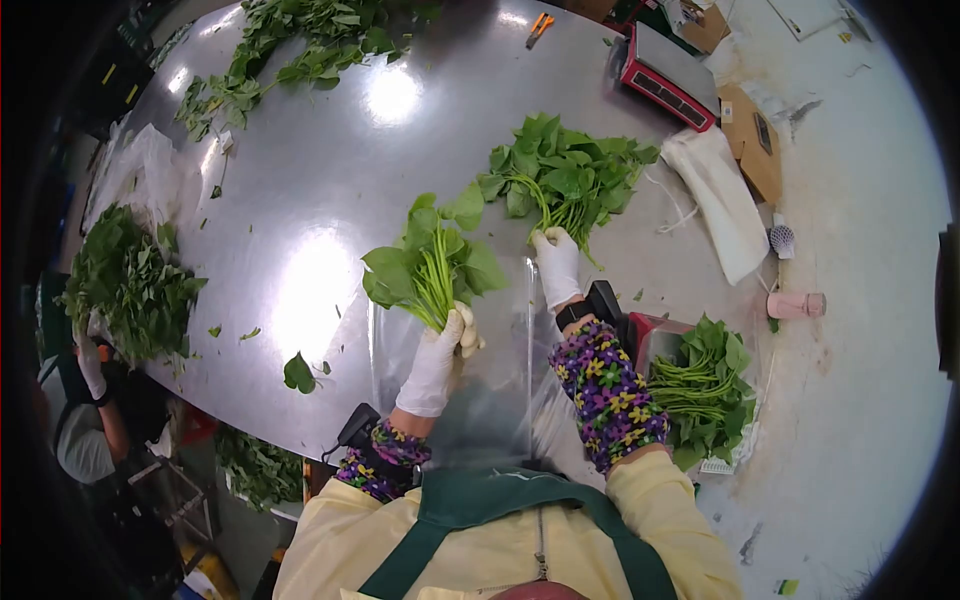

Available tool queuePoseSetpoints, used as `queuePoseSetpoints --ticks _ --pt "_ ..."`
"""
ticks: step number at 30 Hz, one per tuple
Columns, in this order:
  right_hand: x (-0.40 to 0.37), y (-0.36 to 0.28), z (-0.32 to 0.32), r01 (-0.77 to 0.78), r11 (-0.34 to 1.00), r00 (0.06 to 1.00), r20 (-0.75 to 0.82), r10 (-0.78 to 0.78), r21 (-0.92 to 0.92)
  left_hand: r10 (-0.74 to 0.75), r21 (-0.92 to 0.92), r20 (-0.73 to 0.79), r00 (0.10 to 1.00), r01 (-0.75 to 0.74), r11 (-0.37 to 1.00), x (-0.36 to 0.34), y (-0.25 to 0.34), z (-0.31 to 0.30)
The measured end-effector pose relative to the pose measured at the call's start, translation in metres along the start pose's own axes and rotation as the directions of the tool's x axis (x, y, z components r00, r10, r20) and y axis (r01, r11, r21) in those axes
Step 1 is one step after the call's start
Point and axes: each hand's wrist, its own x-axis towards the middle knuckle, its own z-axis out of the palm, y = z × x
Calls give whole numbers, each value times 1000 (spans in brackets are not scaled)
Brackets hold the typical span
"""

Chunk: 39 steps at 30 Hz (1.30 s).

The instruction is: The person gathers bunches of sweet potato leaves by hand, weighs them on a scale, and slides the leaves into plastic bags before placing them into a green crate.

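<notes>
White gloves cover both hands. My left hand (437, 358) is closed around the stems of a leafy green bunch (425, 265), held upright above the metal table (250, 170). At the lower edge of a larger pile of leafy stems (575, 175), my right hand (556, 262) pinches some stems, its fingers closed. Clear plastic (500, 385) lies on the table beneath and between my forearms. By my right forearm, another bunch (700, 390) rests on a small scale, mostly hidden beneath it.
A red scale (672, 75), a white cloth (718, 200) and a pink roll (797, 305) are at the right. Orange scissors (540, 28) lie at the far edge. More greens (130, 285) stand at the left, near a co-worker's gloved hand (90, 360).
</notes>
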Motion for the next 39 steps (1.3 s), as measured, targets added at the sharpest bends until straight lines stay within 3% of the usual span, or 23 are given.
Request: queuePoseSetpoints --ticks 1,2,7,9,10,12,13,17,18,19,21,23,26,27,29,30,32,34,36,39 --pt "-7 -9 0 4 961 998 64 -23 277 6 8 -8 1000 -6 1000 2 -2 -2" --pt "-28 -38 -5 -33 930 995 98 -3 365 13 16 -15 1000 -13 1000 2 -3 -3" --pt "-88 -83 -25 120 901 984 68 -162 417 27 -28 -30 999 -28 999 0 -5 1" --pt "-112 -91 -36 269 926 963 -58 -263 265 35 -34 -36 999 -36 999 -3 -4 3" --pt "-124 -92 -40 271 925 962 -61 -265 268 65 -47 -67 996 -68 997 -5 -4 5" --pt "-148 -93 -49 418 909 901 -133 -414 4 97 -58 -94 991 -103 993 -8 -4 13" --pt "-160 -93 -51 421 907 899 -136 -416 4 129 -35 -127 983 -134 990 -11 -2 22" --pt "-206 -92 -46 411 904 911 28 -410 -115 171 16 -115 978 -171 985 -17 -12 39" --pt "-213 -88 -43 482 848 875 74 -479 -218 -2 -177 -142 990 -23 984 -27 -5 54" --pt "-216 -84 -41 547 776 834 128 -537 -313 -1 -178 -138 990 -23 984 -30 -5 54" --pt "-215 -81 -49 572 754 817 146 -558 -322 18 -101 -78 997 -26 995 -33 -6 52" --pt "-213 -84 -60 670 686 743 266 -615 -284 52 -66 -84 995 -58 996 -34 -12 48" --pt "-206 -99 -80 625 727 768 391 -507 -284 60 -106 -102 993 -71 992 -35 -13 45" --pt "-202 -104 -84 624 727 770 386 -508 -287 96 -7 -105 990 -98 995 -37 -8 47" --pt "-192 -113 -90 416 907 873 308 -378 -68 127 93 -94 987 -119 989 -38 -3 43" --pt "-185 -115 -87 395 919 884 273 -379 -2 93 133 -23 995 -89 987 -39 -2 38" --pt "-178 -134 -88 346 936 890 295 -347 57 49 178 57 997 -58 982 -43 -1 38" --pt "-174 -148 -88 294 949 892 323 -317 118 9 343 110 994 -47 938 -51 5 45" --pt "-171 -155 -85 119 968 896 396 -200 219 -4 357 158 987 -54 933 -55 5 45" --pt "-165 -156 -88 63 984 868 478 -135 164 -15 374 183 983 -55 926 -60 6 48"
